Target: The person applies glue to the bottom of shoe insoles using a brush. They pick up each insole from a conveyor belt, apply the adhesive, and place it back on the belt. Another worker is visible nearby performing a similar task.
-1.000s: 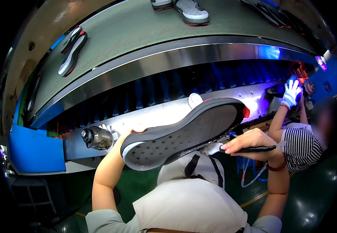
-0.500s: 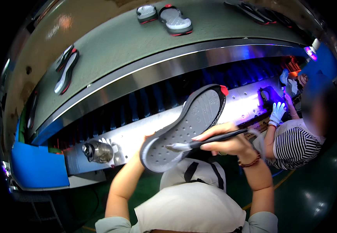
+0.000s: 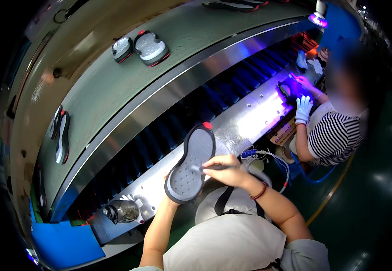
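A grey shoe sole [image 3: 188, 178] with a dark rim, a red tip and many small holes is tilted up in front of me. My left hand [image 3: 170, 198] grips its lower end from behind, with most of the fingers hidden by the sole. My right hand [image 3: 228, 170] is closed around a dark-handled brush [image 3: 218, 167]. The brush's tip is blurred and lies at the right edge of the sole's middle, apparently touching it.
A metal ledge [image 3: 153, 192] runs below a green conveyor belt [image 3: 101, 90] carrying soles [image 3: 152, 49]. A jar-like container [image 3: 123, 211] stands at left, near a blue panel [image 3: 72, 244]. At right, a person in a striped sleeve [image 3: 336, 137] works under a purple lamp [image 3: 318, 19].
My view has swung round. The sole has moved left and farther from me and stands more upright. The brush tip has shifted from the sole's lower end to its middle.
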Action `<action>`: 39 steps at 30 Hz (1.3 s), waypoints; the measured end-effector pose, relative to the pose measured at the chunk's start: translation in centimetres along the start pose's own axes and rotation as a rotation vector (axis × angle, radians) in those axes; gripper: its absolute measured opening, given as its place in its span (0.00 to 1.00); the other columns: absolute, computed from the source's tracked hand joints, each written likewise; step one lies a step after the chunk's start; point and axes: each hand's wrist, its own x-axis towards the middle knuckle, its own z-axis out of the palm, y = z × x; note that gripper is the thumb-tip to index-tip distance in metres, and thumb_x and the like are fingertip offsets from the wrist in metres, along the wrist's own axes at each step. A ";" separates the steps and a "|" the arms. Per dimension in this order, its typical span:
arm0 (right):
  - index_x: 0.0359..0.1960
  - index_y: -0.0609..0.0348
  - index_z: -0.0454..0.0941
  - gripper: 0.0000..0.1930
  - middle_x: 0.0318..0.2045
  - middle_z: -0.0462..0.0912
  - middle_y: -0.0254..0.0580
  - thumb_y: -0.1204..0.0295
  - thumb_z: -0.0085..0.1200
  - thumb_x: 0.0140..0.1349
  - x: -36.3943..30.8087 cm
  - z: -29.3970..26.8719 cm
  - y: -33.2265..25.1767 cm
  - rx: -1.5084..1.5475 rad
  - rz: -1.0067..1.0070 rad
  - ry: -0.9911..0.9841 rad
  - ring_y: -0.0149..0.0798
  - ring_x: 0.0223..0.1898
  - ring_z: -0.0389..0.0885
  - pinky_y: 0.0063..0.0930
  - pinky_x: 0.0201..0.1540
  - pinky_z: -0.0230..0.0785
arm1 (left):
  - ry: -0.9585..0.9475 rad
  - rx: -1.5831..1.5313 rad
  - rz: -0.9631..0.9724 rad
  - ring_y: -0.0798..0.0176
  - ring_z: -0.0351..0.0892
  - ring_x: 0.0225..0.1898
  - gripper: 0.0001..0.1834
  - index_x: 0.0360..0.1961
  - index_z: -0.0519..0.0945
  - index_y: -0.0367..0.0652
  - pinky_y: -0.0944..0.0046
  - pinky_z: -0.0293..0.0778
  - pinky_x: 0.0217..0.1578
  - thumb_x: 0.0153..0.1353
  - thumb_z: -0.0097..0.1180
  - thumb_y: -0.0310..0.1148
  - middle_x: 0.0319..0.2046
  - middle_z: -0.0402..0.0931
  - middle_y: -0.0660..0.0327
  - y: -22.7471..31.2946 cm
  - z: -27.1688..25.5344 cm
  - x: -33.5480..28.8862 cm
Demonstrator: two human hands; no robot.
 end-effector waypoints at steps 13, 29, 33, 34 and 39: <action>0.37 0.65 0.76 0.11 0.24 0.78 0.34 0.75 0.57 0.52 -3.6 -2.8 3.2 0.516 0.447 0.527 0.20 0.16 0.68 0.10 0.19 0.61 | 0.248 -0.439 0.198 0.40 0.62 0.52 0.30 0.51 0.70 0.47 0.44 0.65 0.50 0.51 0.45 0.54 0.51 0.66 0.50 -3.4 -10.6 -0.7; 0.33 0.61 0.77 0.08 0.21 0.77 0.31 0.75 0.58 0.51 -6.5 -1.2 7.1 0.571 0.461 0.933 0.21 0.15 0.69 0.12 0.17 0.56 | -0.036 -0.196 -0.087 0.35 0.67 0.47 0.42 0.58 0.61 0.48 0.48 0.71 0.40 0.46 0.40 0.64 0.53 0.63 0.47 0.5 -9.4 -5.6; 0.34 0.60 0.78 0.08 0.22 0.77 0.32 0.75 0.58 0.50 -6.6 -2.8 7.3 0.632 0.460 0.996 0.22 0.14 0.69 0.12 0.17 0.57 | -0.138 0.237 0.003 0.31 0.74 0.34 0.45 0.59 0.59 0.43 0.44 0.75 0.26 0.45 0.38 0.65 0.48 0.67 0.41 3.7 -1.8 -3.4; 0.34 0.60 0.78 0.09 0.22 0.78 0.32 0.75 0.58 0.50 -6.6 -3.2 7.6 0.627 0.456 0.991 0.22 0.14 0.69 0.12 0.17 0.57 | -0.150 0.222 0.017 0.31 0.74 0.30 0.46 0.58 0.59 0.40 0.44 0.74 0.20 0.46 0.38 0.65 0.46 0.68 0.39 4.4 0.6 -2.2; 0.34 0.60 0.77 0.08 0.22 0.77 0.32 0.74 0.58 0.51 -5.4 -5.2 6.9 0.645 0.443 0.935 0.22 0.16 0.69 0.12 0.19 0.59 | -0.414 0.097 0.126 0.42 0.69 0.47 0.36 0.59 0.60 0.50 0.38 0.72 0.35 0.54 0.35 0.61 0.55 0.63 0.52 7.3 15.4 5.1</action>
